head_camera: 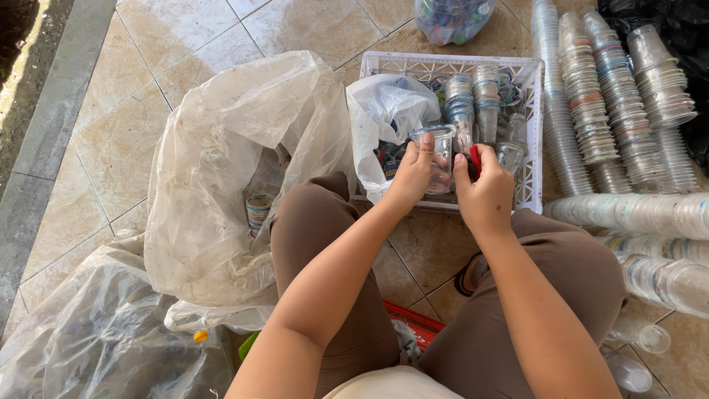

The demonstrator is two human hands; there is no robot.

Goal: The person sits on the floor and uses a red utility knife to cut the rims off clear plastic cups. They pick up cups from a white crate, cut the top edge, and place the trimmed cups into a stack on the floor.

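Your left hand (413, 174) gripping a clear plastic cup (439, 157), your right hand (484, 193) at its 3 o'clock pinching a red tool (475, 159), white crate (528, 140) at 12 o'clock.

A white plastic crate (526, 133) stands on the tiled floor (140, 125), holding short stacks of clear cups (473, 100) and a white bag (384, 111). Long cup stacks (591, 111) lie beside the crate. A large translucent bag (221, 170) slumps nearby.

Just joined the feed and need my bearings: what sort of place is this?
Probably an informal sorting spot for used plastic cups, on a tiled floor. Long stacks of clear cups lie at one side, a white crate holds more, and a big plastic sack stands open beside the person.
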